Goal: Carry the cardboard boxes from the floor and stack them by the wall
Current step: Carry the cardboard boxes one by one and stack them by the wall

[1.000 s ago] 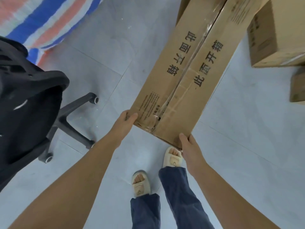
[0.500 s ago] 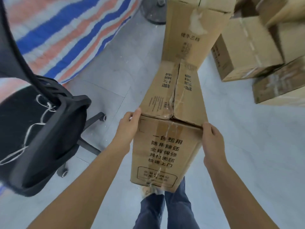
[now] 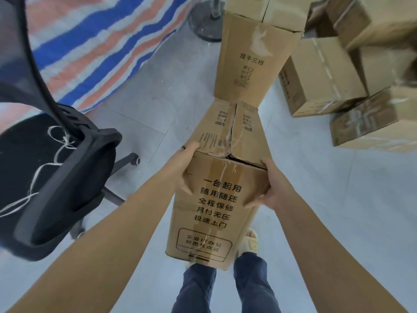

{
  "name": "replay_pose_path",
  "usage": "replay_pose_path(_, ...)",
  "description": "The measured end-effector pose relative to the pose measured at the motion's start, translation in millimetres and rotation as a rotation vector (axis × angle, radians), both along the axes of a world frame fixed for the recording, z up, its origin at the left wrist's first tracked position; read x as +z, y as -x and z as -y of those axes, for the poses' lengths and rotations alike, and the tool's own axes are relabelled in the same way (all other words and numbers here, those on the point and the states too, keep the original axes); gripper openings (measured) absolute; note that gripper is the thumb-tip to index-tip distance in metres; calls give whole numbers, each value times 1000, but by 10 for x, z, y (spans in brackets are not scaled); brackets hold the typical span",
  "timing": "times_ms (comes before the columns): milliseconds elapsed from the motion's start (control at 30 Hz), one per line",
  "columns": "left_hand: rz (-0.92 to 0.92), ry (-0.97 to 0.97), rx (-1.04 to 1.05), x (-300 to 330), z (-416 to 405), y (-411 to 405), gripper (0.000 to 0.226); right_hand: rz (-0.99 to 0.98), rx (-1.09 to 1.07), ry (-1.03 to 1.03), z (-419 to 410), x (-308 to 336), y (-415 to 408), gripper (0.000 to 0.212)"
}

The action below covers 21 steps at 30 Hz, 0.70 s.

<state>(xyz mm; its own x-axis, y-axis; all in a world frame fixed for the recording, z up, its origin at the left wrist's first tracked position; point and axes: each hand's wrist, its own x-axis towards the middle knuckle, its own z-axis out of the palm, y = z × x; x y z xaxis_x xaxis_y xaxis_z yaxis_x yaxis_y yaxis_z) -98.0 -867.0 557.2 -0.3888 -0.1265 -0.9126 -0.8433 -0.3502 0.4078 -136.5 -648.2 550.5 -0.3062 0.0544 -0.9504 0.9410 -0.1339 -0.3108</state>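
Note:
I hold a tall brown cardboard box [image 3: 214, 206] with black Chinese print in front of my legs, lifted off the floor. My left hand [image 3: 184, 168] grips its upper left corner, thumb on the printed face. My right hand [image 3: 268, 188] grips the upper right edge, thumb across the front. The box's taped top flaps [image 3: 230, 129] point away from me. Just beyond stands another tall cardboard box [image 3: 252, 59] on the floor, its base touching or close to the held box's far end.
A black office chair [image 3: 58, 177] stands close on the left. A striped blue, orange and white tarp [image 3: 90, 41] lies behind it. Several cardboard boxes [image 3: 322, 77] are piled at the right. A round fan base [image 3: 209, 23] sits at the top. Grey tiled floor [image 3: 338, 199] all around.
The box has swung up from a flat tilt to hanging upright in front of me. My hands have shifted lower onto its sides, and the view has risen toward the boxes ahead.

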Motion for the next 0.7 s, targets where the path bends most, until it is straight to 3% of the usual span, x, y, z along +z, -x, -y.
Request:
replay_pose_path(100,12,-18,39,5,-183,-186,47,0,52,-29,-186,-28,-118,48)
replay_pose_path(333,-25,24,217,163,-706,-630,51,-22,215,22,-645,91,-234,23)
replay_pose_path(533,-51,192,406,394,-1556,-1268,34,-86,478,111,-1258,395,-471,25)
replay_pose_path(700,-56,134,530,653,-2201,-1876,37,-139,655,113,-1752,632,-768,27)
